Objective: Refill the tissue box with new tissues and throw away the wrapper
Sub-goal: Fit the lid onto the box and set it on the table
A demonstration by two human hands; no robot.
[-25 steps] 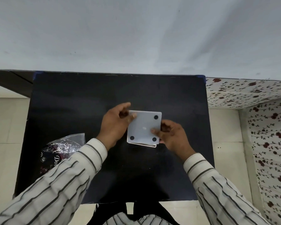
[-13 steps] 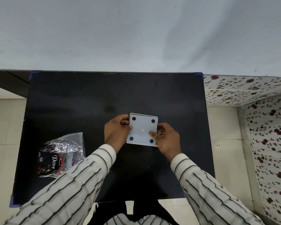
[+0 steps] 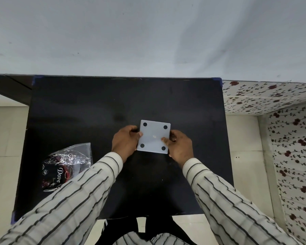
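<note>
Both our hands clamp the upturned tissue box (image 3: 154,137) at the black table's (image 3: 78,112) middle, left hand (image 3: 125,142) on its left edge and right hand (image 3: 179,145) on its right, feet-side up, with the crumpled wrapper (image 3: 65,165) lying well left of the box, nearer our left hand.

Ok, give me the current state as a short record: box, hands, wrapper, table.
box: white square box, face with four dark dots up, near the middle of the table
left hand: grips the box's left edge, thumb on the top face
right hand: grips the box's right edge, thumb on the top face
wrapper: crumpled clear "Dove" wrapper lying on the table's left side, apart from the box, untouched
table: black top
tissues: none visible; cannot tell whether the box is filled
</note>
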